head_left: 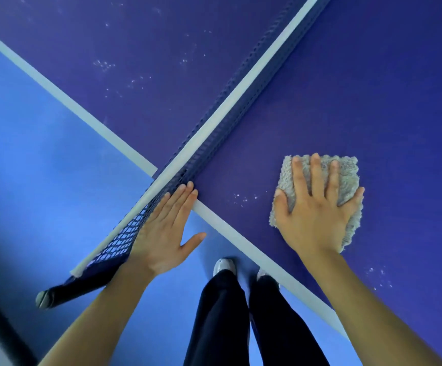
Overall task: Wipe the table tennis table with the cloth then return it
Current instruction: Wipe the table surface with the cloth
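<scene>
The dark blue table tennis table (346,96) fills the upper and right part of the view, with a white line along its near edge. A folded grey fluffy cloth (346,178) lies flat on it near that edge. My right hand (317,207) presses on the cloth with fingers spread and straight. My left hand (164,228) is flat and open, its fingertips touching the table's edge beside the net (214,128). Pale dust specks dot the surface on both sides of the net.
The net runs diagonally from lower left to upper right, held by a dark clamp post (64,294) that sticks out past the table edge. Below are a light blue floor (29,154) and my dark trouser legs and shoes (225,265).
</scene>
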